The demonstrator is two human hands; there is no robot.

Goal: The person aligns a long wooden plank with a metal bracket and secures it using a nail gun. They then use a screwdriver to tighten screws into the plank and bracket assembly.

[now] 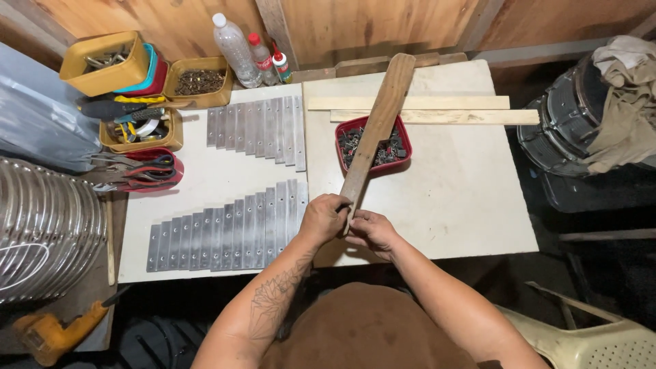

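Left hand and right hand clench near end of long wooden slat; likely stiff, light, far end unsupported.

Two rows of metal bars lie flat on the white table. Red tray of small parts beside two slats. Bottles upright at the wall.

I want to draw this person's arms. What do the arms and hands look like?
Both arms are bare, with no sleeves showing, no gloves and no watch or rings that can be seen. The left forearm has a dark line tattoo shaped like a flower. The left hand and right hand are bare too.
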